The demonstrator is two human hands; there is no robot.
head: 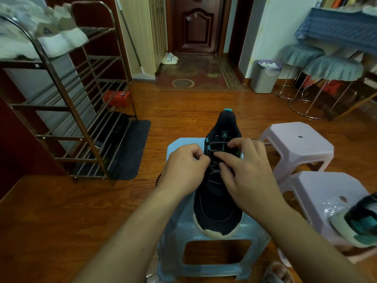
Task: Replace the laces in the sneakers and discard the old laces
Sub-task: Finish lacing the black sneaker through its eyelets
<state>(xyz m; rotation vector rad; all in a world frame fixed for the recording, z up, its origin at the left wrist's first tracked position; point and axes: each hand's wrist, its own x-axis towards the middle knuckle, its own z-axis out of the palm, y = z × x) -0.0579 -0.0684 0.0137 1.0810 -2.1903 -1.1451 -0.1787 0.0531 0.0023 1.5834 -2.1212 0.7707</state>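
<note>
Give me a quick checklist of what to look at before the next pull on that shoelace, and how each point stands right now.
1. Black sneaker sits steady on the blue stool: ok.
2. Left hand pinches something at the eyelets, fingers curled: ok.
3. Right hand has fingers on the grey lace: ok.
4. Lace free of knots: cannot tell, hands cover it.
5. Bin for old laces is in sight, across the floor: ok.
6. Second sneaker waits on the pink stool: ok.

A single wide-angle view looks from the person's head, forward and down. The blue stool (214,250) sits close below; the door (196,23) stands far ahead.
</note>
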